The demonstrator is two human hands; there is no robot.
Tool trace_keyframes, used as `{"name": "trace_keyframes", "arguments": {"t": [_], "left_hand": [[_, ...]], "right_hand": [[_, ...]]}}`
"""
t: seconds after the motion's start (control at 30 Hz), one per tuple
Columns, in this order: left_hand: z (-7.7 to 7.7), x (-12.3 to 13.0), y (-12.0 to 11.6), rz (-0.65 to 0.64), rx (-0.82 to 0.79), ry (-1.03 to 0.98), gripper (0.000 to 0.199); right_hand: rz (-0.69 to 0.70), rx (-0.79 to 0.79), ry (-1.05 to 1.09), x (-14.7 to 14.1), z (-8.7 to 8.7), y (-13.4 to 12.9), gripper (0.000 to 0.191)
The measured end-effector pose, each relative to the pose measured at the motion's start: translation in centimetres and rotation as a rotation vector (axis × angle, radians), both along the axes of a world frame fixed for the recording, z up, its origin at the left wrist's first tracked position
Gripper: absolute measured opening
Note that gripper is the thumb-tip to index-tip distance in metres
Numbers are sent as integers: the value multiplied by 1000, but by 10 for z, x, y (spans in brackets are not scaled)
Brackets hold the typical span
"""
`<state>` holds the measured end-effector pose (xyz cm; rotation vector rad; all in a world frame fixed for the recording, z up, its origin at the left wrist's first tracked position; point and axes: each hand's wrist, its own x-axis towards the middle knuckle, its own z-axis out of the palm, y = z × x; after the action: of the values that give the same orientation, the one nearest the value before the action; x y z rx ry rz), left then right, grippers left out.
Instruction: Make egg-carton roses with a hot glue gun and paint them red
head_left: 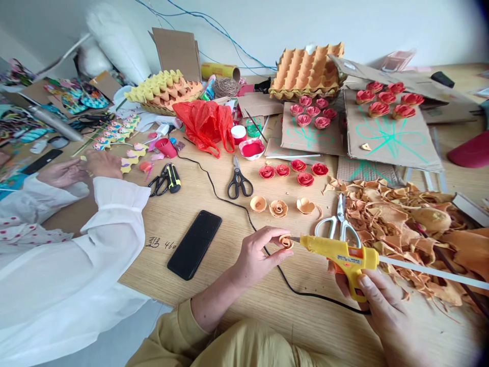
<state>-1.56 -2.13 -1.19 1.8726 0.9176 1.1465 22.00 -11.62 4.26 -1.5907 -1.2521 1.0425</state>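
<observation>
Between the thumb and fingers of my left hand (256,255) is a small orange paper rose (286,242), its petals curled in a spiral. My right hand (382,306) is wrapped round the handle of a yellow hot glue gun (344,253). The nozzle points left and meets the rose's edge; whether it touches cannot be told. A long white glue stick (435,271) sticks out of the gun's back. Just beyond my hands stand an orange cup piece (258,204), an unpainted rose (278,208) and a petalled cup (305,206).
White-handled scissors (340,221) lie behind the gun, beside a heap of orange scraps (405,229). A black phone (194,244), black scissors (239,181) and red roses (305,179) are on the table. A black cord (250,219) crosses it. At left, a co-worker's white sleeve (118,224) reaches in.
</observation>
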Motion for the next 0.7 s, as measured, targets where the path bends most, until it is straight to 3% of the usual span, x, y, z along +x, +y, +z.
{"name": "trace_keyframes", "arguments": {"t": [0.1,0.27,0.37,0.53,0.7], "left_hand": [[1,0,1,-1,37,9,25],[3,0,3,28,75,42,22],[2,0,5,26,79,12,21],[3,0,5,11,33,-60,23],[4,0,5,1,56,-92,22]], "right_hand": [[-15,-18,33,3,-15,-1,38],[21,-11,78,18,-59,-9,43],[61,8,100,24,-75,-15,43],[-22,55,39,29,-80,-18,38],[-129,59,-3,26,-68,-12,43]]}}
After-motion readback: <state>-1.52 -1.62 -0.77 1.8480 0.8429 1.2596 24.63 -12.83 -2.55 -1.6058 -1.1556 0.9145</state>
